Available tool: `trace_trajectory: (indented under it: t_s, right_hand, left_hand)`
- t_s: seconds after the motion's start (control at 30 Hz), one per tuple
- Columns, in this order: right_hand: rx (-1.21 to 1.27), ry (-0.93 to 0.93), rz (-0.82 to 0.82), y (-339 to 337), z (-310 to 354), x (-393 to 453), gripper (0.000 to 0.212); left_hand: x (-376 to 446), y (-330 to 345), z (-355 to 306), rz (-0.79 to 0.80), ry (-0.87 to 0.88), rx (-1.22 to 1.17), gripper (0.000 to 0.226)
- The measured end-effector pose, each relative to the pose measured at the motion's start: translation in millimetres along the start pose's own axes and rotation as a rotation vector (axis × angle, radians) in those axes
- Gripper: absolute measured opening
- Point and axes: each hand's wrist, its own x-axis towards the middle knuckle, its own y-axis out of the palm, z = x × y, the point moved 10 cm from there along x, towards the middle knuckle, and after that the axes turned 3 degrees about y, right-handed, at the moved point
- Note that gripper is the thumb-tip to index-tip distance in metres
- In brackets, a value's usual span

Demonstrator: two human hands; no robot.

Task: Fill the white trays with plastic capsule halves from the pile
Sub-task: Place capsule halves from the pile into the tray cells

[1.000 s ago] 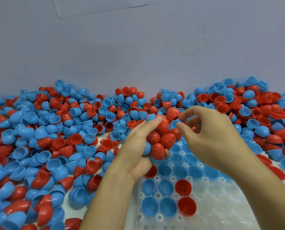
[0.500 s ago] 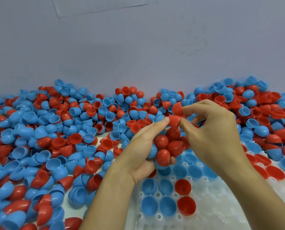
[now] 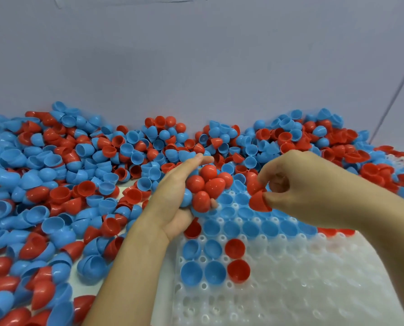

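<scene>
- White tray [image 3: 313, 290] lies on the bench, near edge of view; landmark for everything below.
- Left hand [image 3: 172, 201] is over the tray's far-left corner, palm turned inward, fingers curled round a handful of red capsule halves [image 3: 208, 187], a blue one at its near side; grip holds the bunch.
- Right hand [image 3: 302, 187] is above the tray's far rows, right of the left hand and apart from it.
- Right grip: thumb and fingertips pinch a single red half [image 3: 258, 202], dome pointing left-down, just over the blue-filled rows, not touching the tray as far as visible.
- Another red half sits just behind that pinch; can't tell whether the hand holds it or it's in the pile.
- Tray's far rows are filled mostly with blue halves [image 3: 252, 228], open side up; some red at the right end.
- Tray's left columns, nearer rows: blue halves in two columns, two red halves [image 3: 236, 260] in the third.
- Remaining sockets toward the near and right side show bare white.
- Pile [image 3: 78, 172] of loose red and blue halves covers the bench left of and beyond the tray, against a grey wall [image 3: 196, 55].
</scene>
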Motion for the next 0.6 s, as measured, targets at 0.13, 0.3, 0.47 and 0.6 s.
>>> trace_trajectory:
  t_s: [0.13,0.3,0.47,0.6]
  right_hand:
    - [-0.206,0.073,0.111,29.7,-8.2,-17.1,0.013]
    - [-0.254,0.123,0.181,69.5,-8.0,-33.9,0.014]
    - [-0.185,0.155,0.135,78.4,-16.2,-38.5,0.015]
    - [-0.113,0.152,0.112,80.3,-19.6,-41.0,0.017]
  left_hand:
    - [-2.9,-0.4,-4.9,-0.021,0.016,0.009,0.03]
    - [-7.6,3.1,-7.6,-0.051,0.02,0.031,0.03]
    - [-12.2,15.5,-15.2,-0.053,0.047,0.091,0.027]
    - [-19.1,29.1,-25.0,-0.094,0.092,0.135,0.024]
